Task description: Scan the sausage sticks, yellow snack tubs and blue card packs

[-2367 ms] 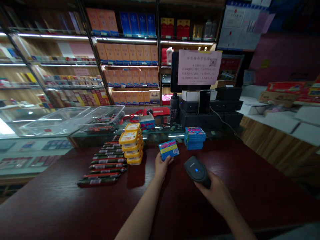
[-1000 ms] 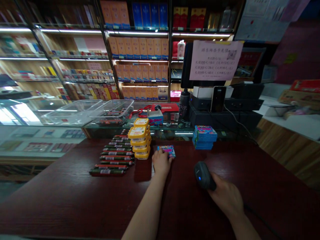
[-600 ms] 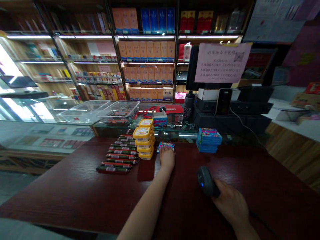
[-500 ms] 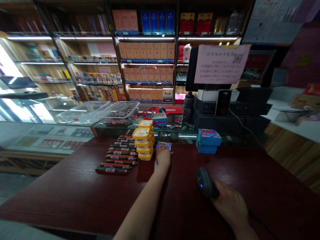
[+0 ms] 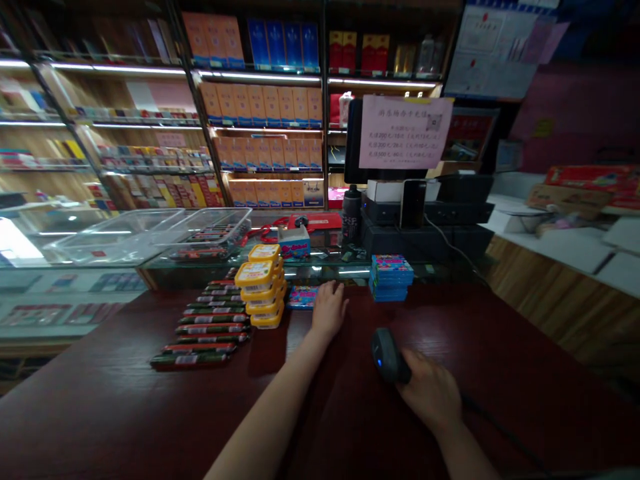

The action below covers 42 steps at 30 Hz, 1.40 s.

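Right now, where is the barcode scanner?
In the head view, the barcode scanner is right of centre, held in the right hand, nearer the wearer than the stack of blue packets.

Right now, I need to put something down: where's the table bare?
Left: the table between the sticks, left forearm and left edge. Right: between the blue stack, right hand and right edge, though a cable crosses. Crowded: far left, with sticks, tubs, blue pack and left hand.

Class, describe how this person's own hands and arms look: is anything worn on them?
The left hand and right hand wear no gloves. The left forearm and right forearm show no sleeve, watch or bracelet within the picture. No rings can be made out.
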Available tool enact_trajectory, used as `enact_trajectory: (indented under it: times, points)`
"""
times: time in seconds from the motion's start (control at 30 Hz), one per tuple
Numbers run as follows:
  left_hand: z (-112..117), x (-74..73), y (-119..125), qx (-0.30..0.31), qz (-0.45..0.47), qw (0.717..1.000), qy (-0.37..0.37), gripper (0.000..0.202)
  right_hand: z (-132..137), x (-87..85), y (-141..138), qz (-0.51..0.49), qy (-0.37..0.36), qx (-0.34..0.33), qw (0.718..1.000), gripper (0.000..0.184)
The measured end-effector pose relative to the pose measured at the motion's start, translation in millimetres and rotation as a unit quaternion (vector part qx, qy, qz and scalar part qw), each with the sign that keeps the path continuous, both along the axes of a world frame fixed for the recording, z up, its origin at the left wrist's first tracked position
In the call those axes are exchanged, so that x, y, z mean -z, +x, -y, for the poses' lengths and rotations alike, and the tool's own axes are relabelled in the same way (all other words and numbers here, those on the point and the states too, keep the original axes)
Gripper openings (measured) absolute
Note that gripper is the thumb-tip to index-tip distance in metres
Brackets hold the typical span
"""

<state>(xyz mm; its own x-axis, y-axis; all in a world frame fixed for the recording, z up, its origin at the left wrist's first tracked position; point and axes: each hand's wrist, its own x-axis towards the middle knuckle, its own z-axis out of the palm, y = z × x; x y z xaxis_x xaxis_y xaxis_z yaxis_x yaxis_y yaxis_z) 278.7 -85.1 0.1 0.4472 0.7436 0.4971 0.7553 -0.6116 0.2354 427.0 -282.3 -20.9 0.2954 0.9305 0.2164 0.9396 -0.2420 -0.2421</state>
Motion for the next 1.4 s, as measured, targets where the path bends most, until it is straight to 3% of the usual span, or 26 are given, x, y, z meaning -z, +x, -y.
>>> enact_trajectory:
  times: [0.13, 0.27, 0.47, 0.67, 0.87, 0.97, 1.03, 1.1, 1.13, 1.23, 1.3, 1.33, 1.4]
  points:
    - [6.5, -24.8, 47.8, 0.120, 0.007, 0.992, 0.035, 0.045, -1.2, -4.3, -2.1, -0.004, -0.013, 0.011, 1.000, 0.022]
    - [5.0, -43.5, 94.3, 0.195, -0.022, 0.979, 0.053, 0.047, -3.1, -3.9, -2.0, -0.010, -0.031, 0.017, 0.999, 0.026]
    - [-1.2, -51.6, 128.8, 0.193, -0.048, 0.978, 0.058, 0.044, -4.7, -3.3, -0.1, -0.020, -0.038, 0.008, 0.999, 0.029]
    - [0.6, -59.2, 122.2, 0.187, -0.082, 0.976, 0.079, 0.034, -5.9, -4.6, 1.0, -0.020, -0.045, 0.008, 0.999, 0.026]
    - [2.7, -69.7, 89.9, 0.184, -0.109, 0.972, 0.093, 0.024, -5.1, -0.5, 3.1, -0.014, -0.032, 0.003, 0.999, 0.024]
    - [-0.6, -66.9, 61.1, 0.106, -0.024, 0.992, 0.058, 0.016, -4.6, 0.1, 3.4, -0.020, -0.032, 0.004, 0.999, 0.026]
    - [-3.7, -57.7, 39.8, 0.037, 0.113, 0.993, 0.006, 0.009, -4.2, 0.7, 3.3, -0.016, -0.030, 0.005, 0.999, 0.027]
    - [-5.8, -41.9, 20.3, -0.005, 0.295, 0.952, -0.082, 0.008, -3.7, 1.9, 3.2, -0.006, -0.026, 0.006, 1.000, 0.027]
    - [-5.9, -32.2, 12.1, -0.006, 0.391, 0.910, -0.140, 0.012, -3.4, 2.7, 3.1, -0.002, -0.024, 0.007, 1.000, 0.027]
    - [-1.1, -1.2, -5.9, 0.042, 0.625, 0.718, -0.305, 0.031, -2.3, 4.3, 2.5, 0.002, -0.021, 0.008, 1.000, 0.027]
    - [4.5, 16.4, -13.0, 0.065, 0.693, 0.621, -0.362, 0.041, -1.3, 3.3, 1.4, 0.007, -0.016, 0.007, 1.000, 0.027]
    - [7.3, 23.3, -15.4, 0.068, 0.707, 0.595, -0.375, 0.044, -0.8, 1.9, 0.7, 0.009, -0.012, 0.004, 1.000, 0.026]
    - [11.6, 33.4, -18.6, 0.068, 0.722, 0.573, -0.381, 0.045, 0.3, -2.5, -0.8, 0.004, -0.008, 0.002, 1.000, 0.022]
